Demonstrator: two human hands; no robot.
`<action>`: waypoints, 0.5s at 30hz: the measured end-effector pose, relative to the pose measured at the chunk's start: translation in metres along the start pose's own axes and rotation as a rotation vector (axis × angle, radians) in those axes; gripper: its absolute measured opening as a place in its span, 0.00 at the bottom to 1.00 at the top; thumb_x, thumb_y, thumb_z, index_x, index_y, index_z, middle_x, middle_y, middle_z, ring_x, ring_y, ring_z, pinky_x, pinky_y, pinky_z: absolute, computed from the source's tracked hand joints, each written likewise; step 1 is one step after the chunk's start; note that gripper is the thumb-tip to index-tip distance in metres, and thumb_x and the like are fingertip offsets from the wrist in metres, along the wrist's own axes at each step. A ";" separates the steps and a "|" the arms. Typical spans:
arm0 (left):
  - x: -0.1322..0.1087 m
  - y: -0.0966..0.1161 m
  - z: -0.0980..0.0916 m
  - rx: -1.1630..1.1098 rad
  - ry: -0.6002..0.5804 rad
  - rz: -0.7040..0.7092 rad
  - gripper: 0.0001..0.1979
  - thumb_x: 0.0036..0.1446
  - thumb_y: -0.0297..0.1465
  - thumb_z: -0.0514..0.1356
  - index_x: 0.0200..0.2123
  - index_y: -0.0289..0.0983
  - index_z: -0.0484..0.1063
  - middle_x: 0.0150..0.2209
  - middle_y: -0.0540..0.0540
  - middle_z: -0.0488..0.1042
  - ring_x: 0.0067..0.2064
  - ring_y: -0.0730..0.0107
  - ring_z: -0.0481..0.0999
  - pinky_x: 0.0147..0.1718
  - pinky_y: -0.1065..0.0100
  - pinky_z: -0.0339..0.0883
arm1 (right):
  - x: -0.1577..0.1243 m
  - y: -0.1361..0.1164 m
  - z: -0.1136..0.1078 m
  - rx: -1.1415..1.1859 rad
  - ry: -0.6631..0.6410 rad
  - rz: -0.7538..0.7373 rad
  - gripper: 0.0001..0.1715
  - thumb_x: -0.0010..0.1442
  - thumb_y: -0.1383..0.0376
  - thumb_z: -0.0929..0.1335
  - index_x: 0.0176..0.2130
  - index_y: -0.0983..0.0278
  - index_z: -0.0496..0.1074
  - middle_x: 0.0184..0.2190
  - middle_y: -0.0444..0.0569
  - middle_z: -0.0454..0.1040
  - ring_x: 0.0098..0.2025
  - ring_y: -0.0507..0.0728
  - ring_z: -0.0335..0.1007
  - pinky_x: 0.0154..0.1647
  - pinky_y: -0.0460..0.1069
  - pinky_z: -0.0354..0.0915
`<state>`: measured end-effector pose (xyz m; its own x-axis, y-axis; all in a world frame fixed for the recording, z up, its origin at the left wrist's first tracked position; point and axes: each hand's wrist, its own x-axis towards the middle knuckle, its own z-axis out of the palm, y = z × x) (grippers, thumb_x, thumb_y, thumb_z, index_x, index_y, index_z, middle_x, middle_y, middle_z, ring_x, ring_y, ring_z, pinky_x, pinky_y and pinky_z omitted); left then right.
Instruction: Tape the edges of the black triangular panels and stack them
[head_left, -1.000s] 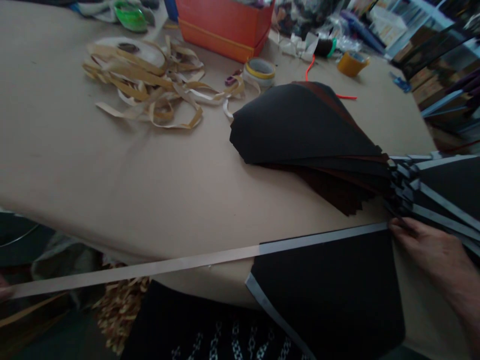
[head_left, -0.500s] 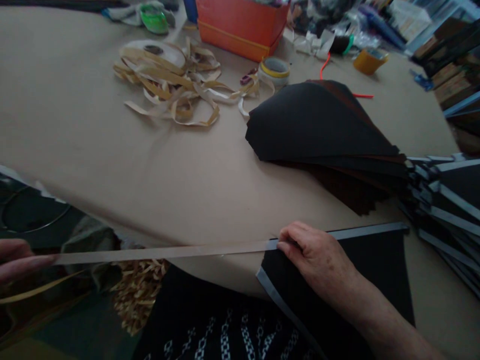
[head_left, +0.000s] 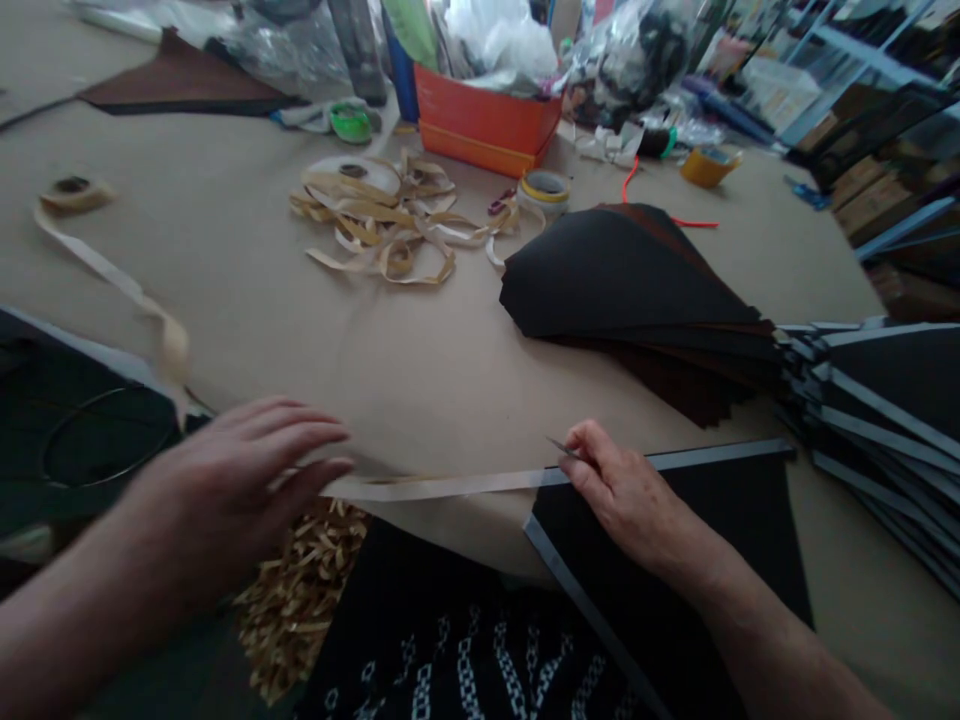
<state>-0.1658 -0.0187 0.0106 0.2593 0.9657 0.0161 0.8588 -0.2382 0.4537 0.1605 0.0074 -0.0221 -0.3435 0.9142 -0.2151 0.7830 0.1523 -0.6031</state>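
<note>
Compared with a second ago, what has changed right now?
The left hand, earlier pinching the tape strip farther left, has moved right toward the black panel; its fingers are now parted, contact with the strip unclear. The right hand has moved left along the panel's taped edge and grips a thin pointed tool. The stacked black pieces stayed put.

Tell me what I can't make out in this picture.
In the head view:
Pointed tool: mostly hidden by the right hand.
Left hand: blurred; contact with the tape strip unclear.
Black panel: lower end cut off by the bottom edge.
Orange box: contents partly hidden by plastic.
</note>
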 end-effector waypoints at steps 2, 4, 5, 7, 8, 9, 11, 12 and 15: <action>0.018 0.033 0.024 0.034 -0.102 0.142 0.12 0.61 0.35 0.52 0.39 0.36 0.72 0.40 0.47 0.73 0.44 0.69 0.68 0.46 0.65 0.62 | -0.008 0.000 -0.005 0.110 0.015 -0.027 0.08 0.66 0.63 0.57 0.36 0.61 0.60 0.23 0.40 0.65 0.25 0.51 0.62 0.27 0.47 0.54; 0.034 0.068 0.049 0.102 -0.185 0.234 0.12 0.61 0.33 0.51 0.36 0.37 0.72 0.37 0.46 0.74 0.42 0.65 0.69 0.44 0.61 0.63 | -0.017 0.000 -0.007 0.168 0.053 -0.059 0.10 0.66 0.63 0.57 0.33 0.61 0.61 0.23 0.40 0.64 0.25 0.50 0.61 0.27 0.46 0.55; 0.040 0.082 0.060 0.156 -0.200 0.230 0.11 0.61 0.33 0.51 0.34 0.37 0.72 0.36 0.45 0.73 0.41 0.63 0.69 0.42 0.60 0.63 | -0.021 0.001 -0.006 0.193 0.074 -0.079 0.10 0.65 0.64 0.58 0.32 0.62 0.63 0.24 0.41 0.64 0.26 0.50 0.61 0.28 0.46 0.56; 0.048 0.102 0.075 0.262 -0.218 0.192 0.09 0.60 0.32 0.52 0.32 0.38 0.71 0.35 0.44 0.73 0.38 0.60 0.70 0.37 0.59 0.63 | -0.026 0.001 -0.004 0.245 0.128 -0.114 0.11 0.63 0.65 0.60 0.31 0.63 0.68 0.28 0.43 0.66 0.31 0.51 0.64 0.33 0.46 0.58; 0.051 0.107 0.080 0.298 -0.211 0.169 0.09 0.59 0.31 0.52 0.31 0.38 0.70 0.35 0.43 0.73 0.37 0.58 0.70 0.36 0.58 0.62 | -0.027 0.001 -0.003 0.270 0.148 -0.117 0.11 0.62 0.65 0.61 0.31 0.63 0.70 0.29 0.44 0.67 0.32 0.52 0.64 0.34 0.47 0.59; 0.053 0.110 0.083 0.321 -0.204 0.152 0.08 0.58 0.31 0.52 0.31 0.37 0.70 0.34 0.43 0.73 0.36 0.58 0.70 0.35 0.58 0.62 | -0.028 0.001 0.000 0.302 0.149 -0.110 0.11 0.62 0.65 0.62 0.32 0.63 0.72 0.29 0.45 0.68 0.33 0.52 0.65 0.35 0.47 0.60; 0.057 0.110 0.085 0.341 -0.193 0.136 0.07 0.57 0.30 0.52 0.30 0.37 0.70 0.32 0.43 0.74 0.35 0.56 0.71 0.34 0.58 0.61 | -0.027 0.000 0.006 0.398 0.091 -0.053 0.11 0.60 0.65 0.63 0.34 0.62 0.75 0.29 0.44 0.70 0.33 0.52 0.67 0.35 0.47 0.61; 0.059 0.110 0.085 0.349 -0.195 0.136 0.07 0.56 0.30 0.53 0.30 0.37 0.70 0.31 0.43 0.74 0.35 0.56 0.71 0.34 0.58 0.60 | -0.026 -0.001 0.009 0.452 0.048 -0.015 0.11 0.60 0.65 0.63 0.37 0.62 0.75 0.28 0.44 0.70 0.32 0.52 0.67 0.35 0.47 0.61; 0.064 0.109 0.081 0.364 -0.224 0.153 0.07 0.54 0.29 0.54 0.27 0.38 0.71 0.27 0.43 0.75 0.34 0.56 0.72 0.33 0.59 0.60 | -0.021 -0.001 0.022 0.529 0.026 0.099 0.19 0.56 0.66 0.65 0.48 0.64 0.72 0.25 0.42 0.69 0.28 0.51 0.66 0.31 0.46 0.61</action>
<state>-0.0195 0.0089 -0.0111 0.4504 0.8796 -0.1531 0.8921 -0.4363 0.1178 0.1554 -0.0204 -0.0338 -0.2625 0.9247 -0.2756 0.4410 -0.1391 -0.8867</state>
